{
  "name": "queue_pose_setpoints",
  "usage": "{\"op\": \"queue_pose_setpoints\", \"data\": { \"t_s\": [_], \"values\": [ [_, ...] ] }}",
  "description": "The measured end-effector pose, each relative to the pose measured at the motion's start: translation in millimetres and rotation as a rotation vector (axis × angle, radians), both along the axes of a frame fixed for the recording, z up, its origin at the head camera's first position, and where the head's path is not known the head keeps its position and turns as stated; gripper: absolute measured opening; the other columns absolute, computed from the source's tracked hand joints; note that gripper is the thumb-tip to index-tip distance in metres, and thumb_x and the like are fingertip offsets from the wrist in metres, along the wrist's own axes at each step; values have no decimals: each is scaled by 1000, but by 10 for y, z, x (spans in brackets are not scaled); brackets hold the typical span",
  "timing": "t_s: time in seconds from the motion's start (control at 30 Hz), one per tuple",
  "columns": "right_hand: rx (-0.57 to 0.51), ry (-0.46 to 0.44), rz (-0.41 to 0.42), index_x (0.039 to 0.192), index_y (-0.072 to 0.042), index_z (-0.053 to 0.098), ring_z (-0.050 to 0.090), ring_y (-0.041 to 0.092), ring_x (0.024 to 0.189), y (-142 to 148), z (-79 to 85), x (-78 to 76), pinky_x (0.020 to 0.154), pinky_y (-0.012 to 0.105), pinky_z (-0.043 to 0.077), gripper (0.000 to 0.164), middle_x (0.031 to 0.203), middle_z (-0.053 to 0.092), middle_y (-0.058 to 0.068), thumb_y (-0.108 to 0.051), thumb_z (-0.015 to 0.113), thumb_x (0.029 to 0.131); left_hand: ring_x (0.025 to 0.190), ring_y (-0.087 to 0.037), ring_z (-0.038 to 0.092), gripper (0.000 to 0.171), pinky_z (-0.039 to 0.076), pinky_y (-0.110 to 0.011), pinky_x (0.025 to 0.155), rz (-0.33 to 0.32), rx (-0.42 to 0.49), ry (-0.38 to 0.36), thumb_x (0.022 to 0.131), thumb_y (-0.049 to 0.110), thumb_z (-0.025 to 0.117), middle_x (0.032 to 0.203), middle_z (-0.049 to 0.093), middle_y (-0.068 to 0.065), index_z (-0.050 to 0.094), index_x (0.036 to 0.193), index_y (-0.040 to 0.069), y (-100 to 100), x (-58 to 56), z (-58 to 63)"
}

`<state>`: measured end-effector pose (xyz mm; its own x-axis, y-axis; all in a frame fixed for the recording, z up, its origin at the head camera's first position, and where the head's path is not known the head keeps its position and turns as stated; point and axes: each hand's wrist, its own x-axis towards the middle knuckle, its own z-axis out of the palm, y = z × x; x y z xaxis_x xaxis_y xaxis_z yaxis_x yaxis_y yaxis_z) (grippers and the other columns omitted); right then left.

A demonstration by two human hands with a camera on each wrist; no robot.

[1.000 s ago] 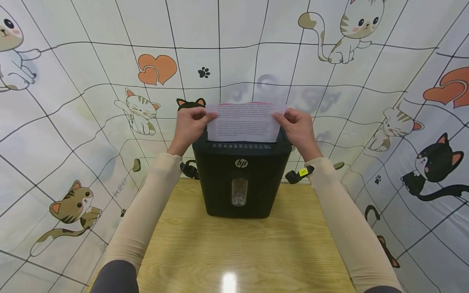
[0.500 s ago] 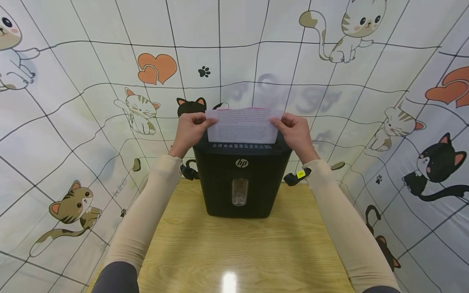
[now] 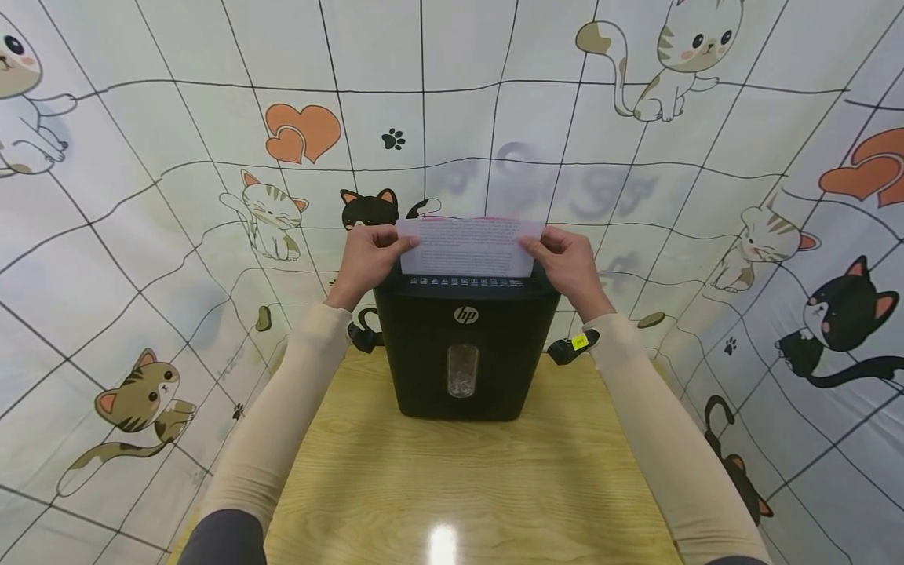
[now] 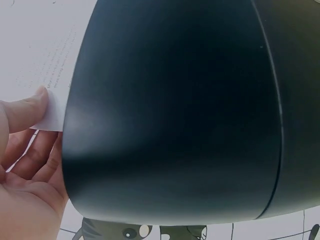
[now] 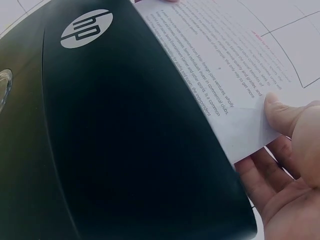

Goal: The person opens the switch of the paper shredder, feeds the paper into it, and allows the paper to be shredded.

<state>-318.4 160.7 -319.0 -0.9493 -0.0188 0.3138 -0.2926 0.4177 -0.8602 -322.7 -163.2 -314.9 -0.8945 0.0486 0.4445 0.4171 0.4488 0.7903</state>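
Note:
A printed sheet of paper (image 3: 469, 247) stands upright at the top of a black HP paper shredder (image 3: 424, 353), its lower edge down in the slot area. My left hand (image 3: 369, 259) pinches the sheet's left edge between thumb and fingers. On the opposite edge my right hand (image 3: 570, 263) pinches it the same way. In the left wrist view, the left thumb lies flat on the paper (image 4: 55, 107), close to the shredder's side. The right wrist view shows the right thumb on the paper (image 5: 225, 85), fingers behind it. The slot itself is hidden.
The shredder stands on a wooden table (image 3: 459, 479) against a white cat-patterned cloth backdrop (image 3: 459, 47). A small window (image 3: 462, 371) in its front shows shredded bits. Black wrist cameras (image 3: 565, 351) hang near the shredder's sides.
The paper has sunk lower into the shredder, so less of it shows above the top. Both hands have come down with it, still pinching its edges.

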Motion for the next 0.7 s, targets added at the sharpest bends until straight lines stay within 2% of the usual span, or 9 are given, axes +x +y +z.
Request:
{"op": "queue_pose_setpoints", "data": {
  "t_s": [0.07,0.2,0.33,0.5,0.6,0.7],
  "values": [
    [6,1,-2,115,-16,76,68,17,99,2,-19,5,95,34,47,41,114,77,8,-50,69,94,81,-17,58,23,40,-32,74,-8,-2,-14,94,29,77,99,78,-12,81,102,8,1,5,-11],
    [23,14,-4,112,-14,76,68,17,96,-3,-43,7,90,33,46,40,112,77,9,-49,68,95,87,-18,54,23,37,-31,76,-15,-18,-1,94,27,77,101,78,-12,81,106,8,-7,5,-33],
    [50,10,-9,115,-14,76,70,20,100,1,-62,2,93,36,50,39,116,76,10,-47,68,96,85,-20,46,22,31,-33,78,-17,-36,12,93,26,77,96,77,-13,82,101,6,-12,0,-59],
    [98,1,7,120,-14,76,71,23,104,21,-104,5,92,38,53,40,118,76,12,-46,67,97,76,-16,57,22,40,-29,68,-27,-48,-28,94,28,77,96,78,-10,82,100,8,-22,-4,-125],
    [114,17,22,114,-14,77,69,22,97,31,-123,13,85,35,50,36,112,77,12,-45,68,97,69,-15,56,23,41,-28,64,-30,-57,-35,94,30,76,85,76,-8,81,93,8,-30,5,-158],
    [132,37,27,106,-13,76,65,22,92,37,-133,23,80,35,46,34,105,77,12,-44,70,97,65,-17,48,31,36,-30,62,-34,-70,-9,95,31,76,72,65,-7,73,80,4,-36,10,-181]
  ]
}}
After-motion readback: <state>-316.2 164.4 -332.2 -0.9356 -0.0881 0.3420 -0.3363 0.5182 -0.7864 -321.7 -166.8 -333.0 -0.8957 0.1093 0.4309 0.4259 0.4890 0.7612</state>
